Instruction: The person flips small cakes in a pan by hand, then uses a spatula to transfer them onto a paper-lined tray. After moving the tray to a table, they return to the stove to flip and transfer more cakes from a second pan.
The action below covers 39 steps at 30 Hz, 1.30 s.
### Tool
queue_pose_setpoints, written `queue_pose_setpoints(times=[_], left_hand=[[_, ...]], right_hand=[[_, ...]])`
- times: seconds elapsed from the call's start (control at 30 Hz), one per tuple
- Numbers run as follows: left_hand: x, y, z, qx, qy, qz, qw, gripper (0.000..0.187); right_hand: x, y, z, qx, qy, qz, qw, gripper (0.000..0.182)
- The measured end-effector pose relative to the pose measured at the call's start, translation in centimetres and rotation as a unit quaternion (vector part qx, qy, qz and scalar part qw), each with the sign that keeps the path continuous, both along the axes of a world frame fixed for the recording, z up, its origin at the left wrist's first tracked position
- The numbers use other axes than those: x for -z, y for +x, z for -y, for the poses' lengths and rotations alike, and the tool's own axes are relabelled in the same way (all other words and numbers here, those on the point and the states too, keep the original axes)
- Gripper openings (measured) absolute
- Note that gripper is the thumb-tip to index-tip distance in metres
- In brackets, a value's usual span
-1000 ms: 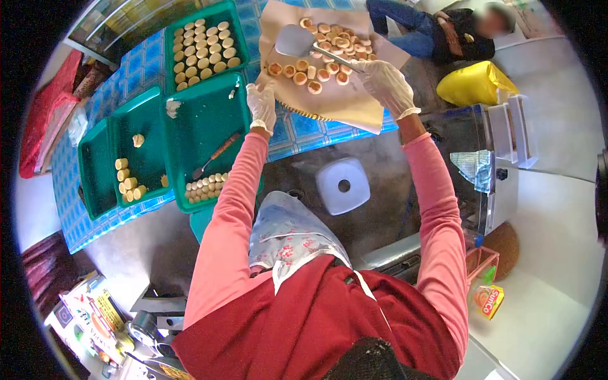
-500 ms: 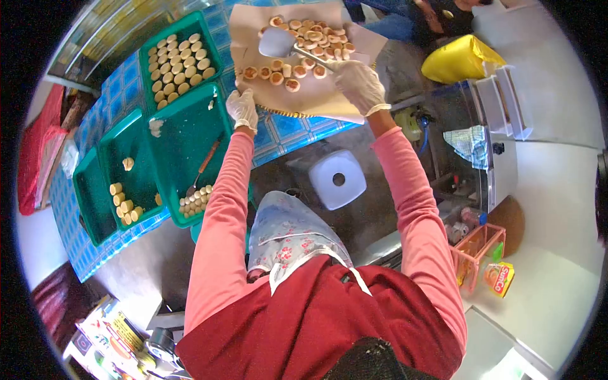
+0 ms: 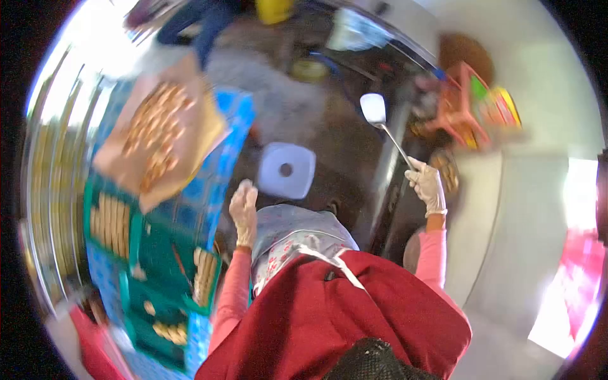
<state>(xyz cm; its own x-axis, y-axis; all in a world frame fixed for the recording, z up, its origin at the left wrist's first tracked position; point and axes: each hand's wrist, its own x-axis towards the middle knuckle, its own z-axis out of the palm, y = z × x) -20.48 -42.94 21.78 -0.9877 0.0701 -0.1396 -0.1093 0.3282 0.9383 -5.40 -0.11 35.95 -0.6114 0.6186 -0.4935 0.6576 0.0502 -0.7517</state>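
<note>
My right hand (image 3: pixel 428 185), in a clear glove, grips the handle of a metal spatula (image 3: pixel 393 140). The spatula's flat blade points up and away from me, over the floor. My left hand (image 3: pixel 242 212), gloved too, hangs near the table's side with its fingers curled together and nothing visible in them. To its left, small browned round pastries (image 3: pixel 158 130) lie spread on brown paper (image 3: pixel 120 155), blurred by motion. Green trays (image 3: pixel 134 244) with pale round dough pieces (image 3: pixel 110 221) stand on the blue checked tablecloth (image 3: pixel 231 130).
A white plastic stool (image 3: pixel 269 174) stands on the floor ahead of me. At the right are a pink basket (image 3: pixel 453 104) and a yellow-and-red pack (image 3: pixel 505 107) by the wall. Another person's legs (image 3: pixel 206 28) show beyond the table.
My view has turned right, away from the table. My left hand has let go of the paper's edge. My right hand has carried the spatula away from the pastries to the right.
</note>
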Motion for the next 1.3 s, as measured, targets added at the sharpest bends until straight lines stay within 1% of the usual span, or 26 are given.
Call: queue_pose_setpoints(times=[0.1,0.17,0.23,0.3,0.4,0.43,0.47,0.5,0.53,0.57,0.6,0.63,0.7,0.73,0.77,0.83,0.87,0.9,0.93,0.97,1.03,1.13,1.17,1.2,1.23,1.3], left_hand=[[1.6,1.3,-3.0,0.183,-0.015,0.106,0.977,0.027],[5.4,1.6,-4.0,0.219,0.018,0.125,0.968,0.026],[6.3,1.4,-5.3,0.226,0.054,0.213,0.949,0.024],[8.0,1.3,-7.0,0.237,0.069,0.247,0.937,0.022],[12.0,0.5,-7.2,0.258,0.074,0.299,0.916,0.013],[12.2,0.6,-7.1,0.253,0.086,0.313,0.911,0.008],[12.7,0.8,-7.1,0.246,0.096,0.325,0.908,0.006],[12.8,1.2,-7.1,0.227,0.072,0.351,0.905,0.007],[12.9,1.6,-7.1,0.206,0.052,0.376,0.902,0.011],[12.9,2.0,-6.9,0.184,0.03,0.401,0.897,0.016],[12.5,2.7,-7.0,0.287,-0.13,0.309,0.897,0.019],[12.2,3.4,-6.9,0.38,-0.285,0.205,0.856,0.022],[11.4,4.9,-6.0,0.358,-0.267,0.208,0.87,0.025],[12.5,6.0,-4.3,0.238,-0.09,0.31,0.916,0.025],[13.5,7.1,-2.7,0.105,0.092,0.394,0.908,0.026],[15.1,8.3,-1.5,0.021,0.052,0.422,0.905,0.02],[15.8,8.6,-0.7,-0.02,0.03,0.435,0.9,0.018],[17.2,8.9,0.8,-0.062,0.007,0.445,0.893,0.016],[19.0,8.4,2.5,-0.022,-0.018,0.458,0.888,0.011],[19.0,8.4,2.9,-0.025,-0.007,0.455,0.89,0.011],[18.8,8.4,2.7,-0.031,0.019,0.449,0.893,0.012],[18.8,7.4,2.2,0.02,-0.019,0.469,0.883,0.012],[18.6,7.6,1.8,-0.011,-0.007,0.452,0.892,0.011],[17.2,8.4,0.1,-0.042,0.005,0.435,0.9,0.011],[16.8,8.8,-0.8,-0.074,0.017,0.416,0.906,0.011],[15.4,8.3,-3.0,-0.022,-0.015,0.437,0.899,0.011]], right_hand=[[-0.8,11.9,-7.4,0.078,0.1,0.085,0.988,0.049],[-3.1,17.4,-10.1,0.154,0.161,0.126,0.967,0.038],[-1.7,23.4,-16.1,0.199,0.19,0.189,0.943,0.03],[2.5,30.1,-23.4,0.151,0.172,0.287,0.93,0.023],[4.8,30.8,-27.6,-0.141,0.164,0.342,0.915,0.041],[3.2,29.4,-27.2,-0.119,0.133,0.338,0.924,0.046],[3.5,28.9,-27.3,-0.099,0.1,0.328,0.934,0.038],[4.0,28.5,-27.5,-0.079,0.067,0.319,0.942,0.03],[4.8,28.1,-27.9,-0.06,0.038,0.306,0.949,0.009],[5.7,27.7,-28.2,0.003,-0.001,0.292,0.956,0.005],[6.2,26.9,-28.2,0.067,-0.037,0.276,0.958,0.01],[7.1,27.2,-28.9,0.068,-0.056,0.236,0.968,0.011],[10.7,28.0,-30.0,0.073,-0.095,0.154,0.981,0.042],[13.6,29.3,-31.6,-0.132,0.02,0.078,0.988,0.013],[14.9,29.3,-32.2,-0.182,0.074,0.045,0.98,0.009],[16.7,27.8,-32.6,-0.275,0.184,-0.02,0.943,0.015],[15.4,25.3,-30.8,-0.122,0.121,0.042,0.984,0.014],[17.6,25.1,-31.3,-0.125,0.169,0.059,0.976,0.017],[20.1,25.1,-32.1,-0.126,0.218,0.078,0.965,0.02],[22.6,25.1,-32.8,-0.124,0.264,0.098,0.951,0.023],[21.7,23.0,-31.4,-0.221,0.451,0.179,0.846,0.028],[22.6,21.4,-29.5,-0.149,0.455,0.296,0.826,0.029],[22.6,21.5,-28.6,-0.039,0.361,0.244,0.899,0.026],[22.5,21.6,-27.4,0.073,0.257,0.184,0.946,0.024],[22.0,21.7,-26.1,0.157,0.17,0.119,0.966,0.023],[19.8,22.1,-23.3,0.309,0.034,-0.018,0.95,0.019]])
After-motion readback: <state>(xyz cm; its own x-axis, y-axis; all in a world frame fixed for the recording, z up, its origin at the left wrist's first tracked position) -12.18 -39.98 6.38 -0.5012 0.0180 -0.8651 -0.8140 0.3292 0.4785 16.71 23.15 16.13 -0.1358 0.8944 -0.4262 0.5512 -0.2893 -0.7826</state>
